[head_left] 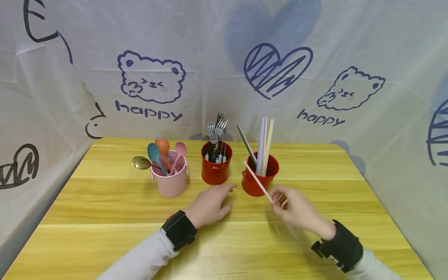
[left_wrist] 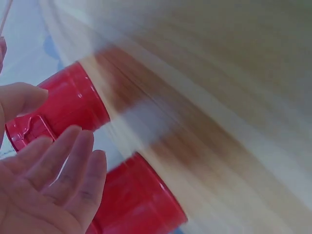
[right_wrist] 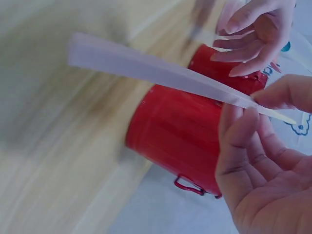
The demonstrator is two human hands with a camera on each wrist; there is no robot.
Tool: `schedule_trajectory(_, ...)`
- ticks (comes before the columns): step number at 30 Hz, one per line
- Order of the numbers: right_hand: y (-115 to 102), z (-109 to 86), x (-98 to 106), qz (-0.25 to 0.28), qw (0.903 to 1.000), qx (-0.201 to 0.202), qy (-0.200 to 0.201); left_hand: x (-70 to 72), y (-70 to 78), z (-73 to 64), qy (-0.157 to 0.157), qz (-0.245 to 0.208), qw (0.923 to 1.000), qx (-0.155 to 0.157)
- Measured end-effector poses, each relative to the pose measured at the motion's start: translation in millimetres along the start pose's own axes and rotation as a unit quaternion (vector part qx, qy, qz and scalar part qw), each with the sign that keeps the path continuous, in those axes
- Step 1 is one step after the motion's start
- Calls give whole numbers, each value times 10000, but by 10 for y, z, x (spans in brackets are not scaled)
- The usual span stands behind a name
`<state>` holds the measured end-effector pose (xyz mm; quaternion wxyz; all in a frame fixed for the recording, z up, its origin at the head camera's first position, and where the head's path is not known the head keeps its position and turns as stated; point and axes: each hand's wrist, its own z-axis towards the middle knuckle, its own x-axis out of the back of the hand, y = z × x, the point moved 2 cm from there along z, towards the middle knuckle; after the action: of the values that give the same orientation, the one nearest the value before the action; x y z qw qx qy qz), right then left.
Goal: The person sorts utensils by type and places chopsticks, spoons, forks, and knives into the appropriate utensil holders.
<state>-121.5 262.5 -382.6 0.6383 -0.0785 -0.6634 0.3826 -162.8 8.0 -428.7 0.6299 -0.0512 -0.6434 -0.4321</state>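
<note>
A pale pinkish chopstick (head_left: 258, 182) slants in front of the right red bucket (head_left: 253, 186), pinched between thumb and fingers of my right hand (head_left: 297, 208). In the right wrist view, the chopstick (right_wrist: 146, 68) shows its thick squared end out over the table and its thin end past the fingertips. Several coloured chopsticks (head_left: 260, 149) stand in that bucket, purple, yellow and green among them. My left hand (head_left: 210, 206) holds nothing; it hovers in front of the middle red bucket (head_left: 215, 171). The left wrist view shows its extended fingers (left_wrist: 68, 180) apart from both red buckets.
A pink bucket (head_left: 171, 182) at the left holds several spoons (head_left: 162, 147), one gold spoon (head_left: 141, 163) leaning out over its rim. Forks (head_left: 217, 130) stand in the middle red bucket. Behind the wooden table (head_left: 105, 202) hangs a white cloth (head_left: 217, 77) with drawings.
</note>
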Motion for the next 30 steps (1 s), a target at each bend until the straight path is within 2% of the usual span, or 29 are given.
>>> schedule_trajectory(6,-65,125,77,236,9967,340,705,-55,20,171,111,-855,9956,365)
schedule_trajectory(14,-177,339,290,448,9839,327,1698,-107,127,404,530,-1606,9834,654)
schedule_trajectory(17,-237,434,399,657,9734,449,2148,-132,166,489,653,-1739,9797,758)
schedule_trajectory(22,-303,572,559,1094,9501,649,2848,-171,215,605,860,-1755,9772,829)
schedule_trajectory(27,-303,670,655,1383,9234,755,3499,-215,227,660,938,-1746,9757,935)
schedule_trajectory(30,-258,711,658,1608,9102,806,3731,-241,222,669,912,-1689,9767,963)
